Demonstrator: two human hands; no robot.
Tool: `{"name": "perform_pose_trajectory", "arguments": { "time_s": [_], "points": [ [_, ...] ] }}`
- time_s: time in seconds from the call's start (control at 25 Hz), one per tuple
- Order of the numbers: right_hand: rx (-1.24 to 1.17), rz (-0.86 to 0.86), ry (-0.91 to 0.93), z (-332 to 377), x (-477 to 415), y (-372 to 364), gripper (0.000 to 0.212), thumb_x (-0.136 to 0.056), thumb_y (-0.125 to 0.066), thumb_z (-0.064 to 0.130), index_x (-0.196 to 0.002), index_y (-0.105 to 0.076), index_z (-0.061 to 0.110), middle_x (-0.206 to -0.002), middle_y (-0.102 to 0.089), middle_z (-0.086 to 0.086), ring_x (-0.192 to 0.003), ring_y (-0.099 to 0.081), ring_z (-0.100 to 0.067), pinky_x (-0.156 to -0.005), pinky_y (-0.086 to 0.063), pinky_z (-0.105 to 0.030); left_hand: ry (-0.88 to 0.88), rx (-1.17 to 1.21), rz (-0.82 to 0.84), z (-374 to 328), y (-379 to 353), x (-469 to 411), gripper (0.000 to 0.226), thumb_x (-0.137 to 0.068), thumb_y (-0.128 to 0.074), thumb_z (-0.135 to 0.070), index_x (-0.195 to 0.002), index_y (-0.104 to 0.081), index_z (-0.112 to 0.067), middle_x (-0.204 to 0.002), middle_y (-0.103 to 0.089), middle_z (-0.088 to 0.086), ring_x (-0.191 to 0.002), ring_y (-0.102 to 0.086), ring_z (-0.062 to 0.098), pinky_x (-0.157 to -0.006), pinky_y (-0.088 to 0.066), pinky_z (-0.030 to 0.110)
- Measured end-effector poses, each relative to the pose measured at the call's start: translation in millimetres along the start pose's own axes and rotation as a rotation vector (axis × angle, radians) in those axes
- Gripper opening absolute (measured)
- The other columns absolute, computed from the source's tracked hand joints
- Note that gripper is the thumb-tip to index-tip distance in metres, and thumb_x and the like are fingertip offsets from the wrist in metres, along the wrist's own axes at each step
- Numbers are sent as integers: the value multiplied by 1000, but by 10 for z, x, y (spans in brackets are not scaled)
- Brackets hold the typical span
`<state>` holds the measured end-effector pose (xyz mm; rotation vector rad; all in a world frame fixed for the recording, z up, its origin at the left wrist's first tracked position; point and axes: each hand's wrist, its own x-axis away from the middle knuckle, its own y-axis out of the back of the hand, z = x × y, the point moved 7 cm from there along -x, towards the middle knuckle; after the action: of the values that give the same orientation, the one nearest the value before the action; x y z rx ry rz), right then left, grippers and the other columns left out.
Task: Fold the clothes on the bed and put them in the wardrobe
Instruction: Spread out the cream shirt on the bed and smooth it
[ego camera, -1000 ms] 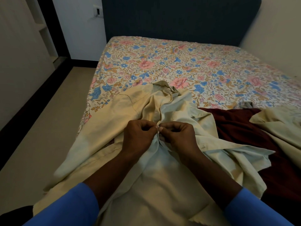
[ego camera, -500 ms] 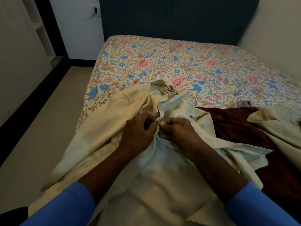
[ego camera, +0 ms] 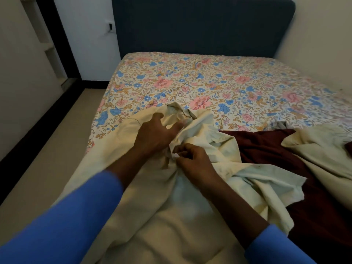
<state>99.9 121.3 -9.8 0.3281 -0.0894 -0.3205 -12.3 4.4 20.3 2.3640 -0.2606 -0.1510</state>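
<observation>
On cream shirt (ego camera: 172,218): L hand (ego camera: 152,137) splayed, R hand (ego camera: 192,161) pinch grip.

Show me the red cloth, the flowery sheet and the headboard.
red cloth (ego camera: 266,149), head view, its upper spread part.
flowery sheet (ego camera: 209,82), head view, a bare middle patch.
headboard (ego camera: 200,25), head view, centre of its front.

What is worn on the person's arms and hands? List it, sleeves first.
Both arms wear plain bright-blue long sleeves. The left sleeve and the right sleeve show no pattern, logo or buttons, and each ends short of the wrist. The left hand and right hand are bare: no gloves, and no ring, watch or bracelet can be seen.
</observation>
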Motion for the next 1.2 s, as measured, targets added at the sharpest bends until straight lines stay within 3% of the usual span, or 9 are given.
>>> {"name": "perform_pose_trajectory", "arguments": {
  "time_s": [0.08,0.2,0.32,0.48,0.64,0.76,0.96,1.08,1.2],
  "points": [
    [28,-36,46,32,8,10,19,-82,-58,30,-96,-69,25,-89,-71,4,-83,-64,-14,-85,-56,-44,-21,-271,174,-236,-292,-388,65,-85,-70,-62,-119,-63,-7,-114,-68,4,-107,-66,26,-74,-48,30],
    [30,-83,58,-87,-1,148,23,-92,-69,22,-113,-62,30,-91,-67,11,-81,-64,-8,-85,-58,-43,80,5,5,-535,-358,-907,28,-91,-68,-24,-111,-67,-4,-112,-71,13,-104,-68,29,-68,-46,28],
    [141,-140,91,-129,-64,332,21,-92,-71,23,-110,-65,33,-80,-62,20,-75,-64,-2,-77,-58,-32,37,307,-370,-803,-85,-1109,31,-104,-52,-24,-128,-61,-9,-118,-67,5,-108,-63,22,-82,-43,26],
    [204,-191,-27,-242,-143,412,14,-90,-63,25,-82,-68,15,-74,-68,4,-73,-64,-16,-73,-55,-39,-17,1,114,-569,-468,-1070,49,-96,-66,-41,-133,-59,-10,-122,-68,8,-112,-67,29,-97,-54,38],
    [2,-218,-219,-379,-170,397,18,-84,-68,32,-75,-74,18,-67,-71,1,-72,-69,-23,-75,-59,-44,-147,-33,-31,-121,-388,-204,24,-96,-68,-42,-107,-76,-22,-98,-75,-7,-90,-69,11,-79,-48,25],
    [-121,-240,-291,-406,-136,347,15,-79,-74,33,-67,-75,25,-65,-72,-1,-76,-72,-30,-79,-61,-50,-147,-1,95,49,-446,119,18,-93,-72,-41,-89,-77,-24,-82,-73,-10,-78,-67,6,-70,-46,26],
    [-239,-240,-259,-274,47,441,14,-85,-79,23,-71,-76,23,-71,-74,-2,-69,-67,-25,-77,-62,-42,-255,-83,-323,-227,-10,410,8,-96,-70,-31,-98,-67,-24,-77,-70,-3,-69,-64,16,-64,-47,28],
    [-411,-163,-295,-213,105,468,13,-92,-73,9,-82,-75,17,-71,-69,-7,-60,-58,-19,-61,-52,-33,-262,72,-238,-316,-27,550,14,-94,-72,-34,-100,-81,-24,-83,-75,-12,-76,-68,2,-68,-52,21],
    [-559,-78,-355,-189,133,368,12,-93,-71,5,-86,-76,13,-78,-69,-14,-69,-60,-26,-68,-54,-36,-154,268,-241,-228,-13,669,13,-91,-78,-29,-102,-82,-25,-90,-78,-13,-84,-71,-1,-80,-60,28]
  ]
}}
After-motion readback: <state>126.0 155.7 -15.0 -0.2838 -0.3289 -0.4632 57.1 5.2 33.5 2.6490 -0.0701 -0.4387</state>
